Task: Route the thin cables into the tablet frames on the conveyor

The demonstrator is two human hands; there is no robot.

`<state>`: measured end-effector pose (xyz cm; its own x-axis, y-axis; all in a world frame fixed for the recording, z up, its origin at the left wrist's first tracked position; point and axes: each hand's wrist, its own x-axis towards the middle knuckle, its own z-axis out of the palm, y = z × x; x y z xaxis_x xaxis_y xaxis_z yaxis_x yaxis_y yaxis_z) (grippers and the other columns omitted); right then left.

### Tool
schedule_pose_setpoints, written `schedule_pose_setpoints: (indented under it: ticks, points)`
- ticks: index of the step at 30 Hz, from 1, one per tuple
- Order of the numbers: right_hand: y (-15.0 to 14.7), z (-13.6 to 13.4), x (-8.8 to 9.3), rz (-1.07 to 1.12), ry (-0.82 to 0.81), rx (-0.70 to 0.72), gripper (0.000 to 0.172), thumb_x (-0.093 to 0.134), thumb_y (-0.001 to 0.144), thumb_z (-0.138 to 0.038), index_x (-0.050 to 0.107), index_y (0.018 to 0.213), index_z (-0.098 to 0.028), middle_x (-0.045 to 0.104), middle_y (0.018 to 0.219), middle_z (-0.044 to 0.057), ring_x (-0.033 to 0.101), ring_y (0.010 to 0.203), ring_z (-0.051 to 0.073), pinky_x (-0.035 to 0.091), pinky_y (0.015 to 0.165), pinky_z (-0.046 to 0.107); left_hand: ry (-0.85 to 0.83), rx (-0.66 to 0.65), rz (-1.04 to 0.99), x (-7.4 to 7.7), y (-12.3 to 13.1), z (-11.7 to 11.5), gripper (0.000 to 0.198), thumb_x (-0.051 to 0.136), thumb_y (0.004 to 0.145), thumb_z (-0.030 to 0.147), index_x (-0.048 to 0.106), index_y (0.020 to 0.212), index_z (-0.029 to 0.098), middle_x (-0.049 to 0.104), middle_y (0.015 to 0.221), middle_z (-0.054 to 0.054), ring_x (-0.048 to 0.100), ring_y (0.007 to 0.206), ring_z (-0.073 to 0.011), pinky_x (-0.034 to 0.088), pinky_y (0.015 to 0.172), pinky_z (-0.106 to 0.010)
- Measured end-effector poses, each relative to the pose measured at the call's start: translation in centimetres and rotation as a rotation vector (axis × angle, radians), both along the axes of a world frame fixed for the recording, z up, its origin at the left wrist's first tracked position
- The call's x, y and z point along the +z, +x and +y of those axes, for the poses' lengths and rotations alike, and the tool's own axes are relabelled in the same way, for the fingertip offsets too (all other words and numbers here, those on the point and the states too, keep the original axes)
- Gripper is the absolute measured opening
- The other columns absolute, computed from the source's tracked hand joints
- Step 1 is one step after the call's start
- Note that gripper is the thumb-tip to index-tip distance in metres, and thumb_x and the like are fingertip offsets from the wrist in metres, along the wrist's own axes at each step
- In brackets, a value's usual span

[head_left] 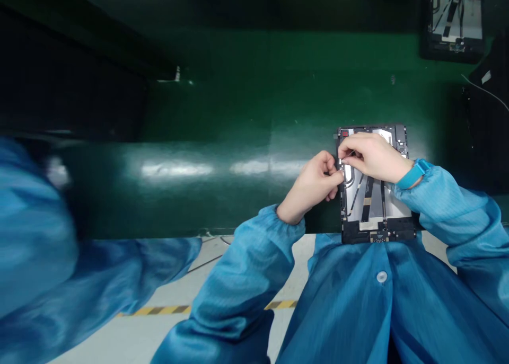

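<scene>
An opened tablet (360, 194) lies at the front edge of the green bench, its inside facing up with dark ribbon cables over a silvery plate. Over its upper left part, my right hand (371, 152) is closed in a pinch. Whatever sits between those fingertips is too small to name. At the tablet's left edge my left hand (318, 178) is closed too, thumb and forefinger pressed together by the frame. What the left fingertips hold, if anything, is hidden. A blue band circles my right wrist.
Another opened tablet (473, 22) rests on a dark holder at the back right. The green bench (258, 104) stretches to the left. A thin cable (485, 88) crosses a dark object at the right. A co-worker's blue sleeve (32, 231) is at the far left.
</scene>
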<state>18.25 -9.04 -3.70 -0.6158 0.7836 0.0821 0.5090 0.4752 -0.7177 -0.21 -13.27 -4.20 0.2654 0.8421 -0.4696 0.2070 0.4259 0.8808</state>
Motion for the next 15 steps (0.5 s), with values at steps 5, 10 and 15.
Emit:
schedule_pose_setpoints:
  ticks: [5,10,15]
  points:
    - [-0.2,0.2,-0.1,-0.007,0.065,-0.155,0.017,0.060,0.084,-0.006,0.067,0.090,-0.020,0.070,0.089,0.002,0.058,0.086,0.020,0.041,0.080,0.032,-0.085,0.006,-0.002,0.6,0.6,1.2,0.035,0.055,0.066,0.002,0.034,0.081,0.026,0.038,0.040,0.017,0.038,0.028,-0.0067,0.024,0.031,-0.015]
    - [-0.3,0.4,0.2,0.004,0.042,-0.338,0.018,0.062,0.081,-0.008,0.068,0.093,-0.021,0.071,0.085,0.001,0.060,0.082,0.019,0.043,0.078,0.031,-0.066,0.092,-0.007,0.6,0.9,3.7,0.038,0.059,0.065,-0.001,0.035,0.080,0.025,0.038,0.042,0.017,0.038,0.030,-0.0052,0.021,0.033,-0.015]
    - [-0.3,0.2,0.3,-0.047,0.004,-0.351,0.021,0.062,0.080,-0.006,0.068,0.093,-0.021,0.070,0.080,-0.001,0.061,0.076,0.017,0.042,0.074,0.029,-0.038,0.101,-0.118,-0.2,0.7,4.1,0.039,0.065,0.073,0.004,0.034,0.080,0.025,0.039,0.044,0.016,0.041,0.031,-0.0058,0.026,0.035,-0.015]
